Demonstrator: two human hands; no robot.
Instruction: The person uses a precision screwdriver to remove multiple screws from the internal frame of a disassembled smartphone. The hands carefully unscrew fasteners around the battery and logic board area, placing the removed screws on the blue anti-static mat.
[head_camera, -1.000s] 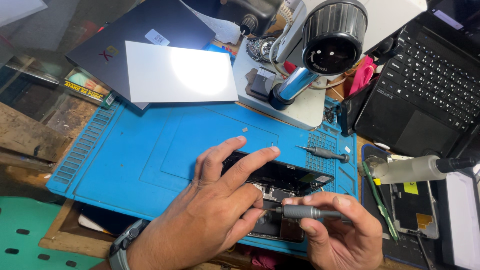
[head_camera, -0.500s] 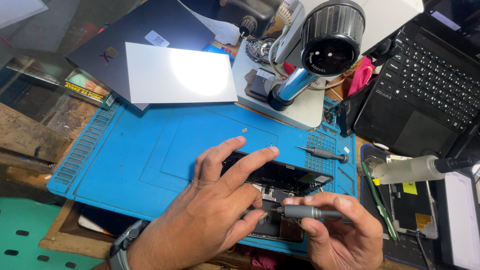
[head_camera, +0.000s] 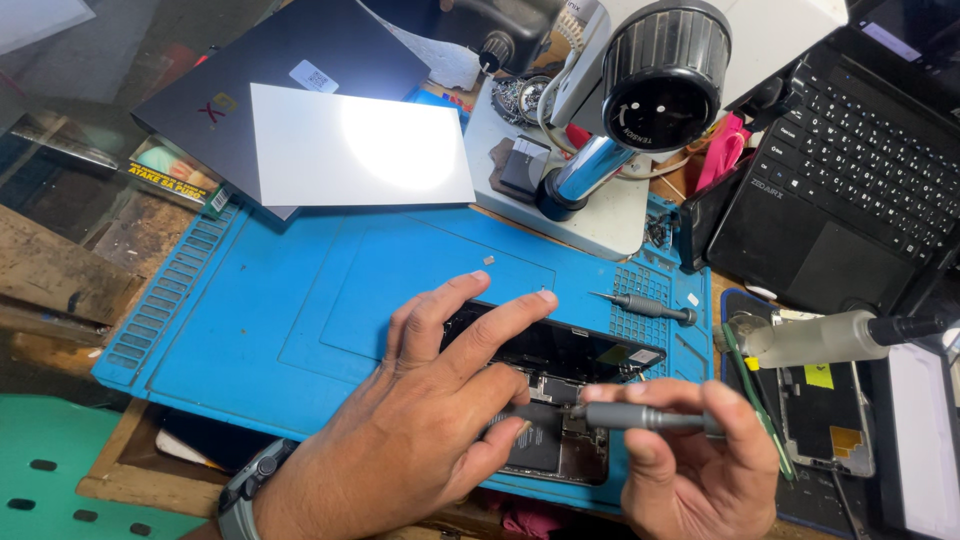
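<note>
Right now the left hand (head_camera: 400, 440) lies flat over the opened phone (head_camera: 560, 400) on the blue mat (head_camera: 300, 300), fingers spread, gripping nothing, index finger stretched along the phone's upper edge; the right hand (head_camera: 690, 470) pinches a grey screwdriver (head_camera: 640, 417), tip down inside the phone's open body; a second screwdriver (head_camera: 645, 305) rests on the mat just beyond; a microscope (head_camera: 650, 90) stands behind, a black laptop (head_camera: 850, 190) to the right on the surface.
</note>
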